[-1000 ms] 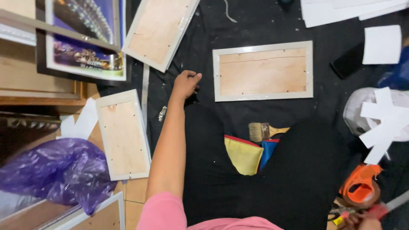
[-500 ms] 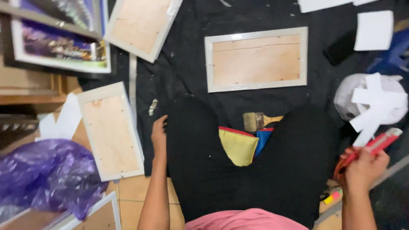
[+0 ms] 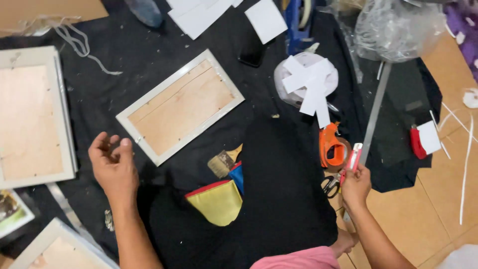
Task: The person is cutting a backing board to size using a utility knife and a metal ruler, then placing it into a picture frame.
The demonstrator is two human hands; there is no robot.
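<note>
R hand (image 3: 354, 183) grips red cutter (image 3: 352, 158), right of knees, pointing up-away beside metal ruler (image 3: 374, 115). L hand (image 3: 112, 162) loosely curled, empty, just below-left of frame (image 3: 180, 106), long axis diagonal; L nearer.

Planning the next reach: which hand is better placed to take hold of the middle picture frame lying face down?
Left. The left hand hovers empty, fingers curled, right beside the frame's near corner. The right hand is far across the black cloth, already gripping a red-and-white cutter.
</note>
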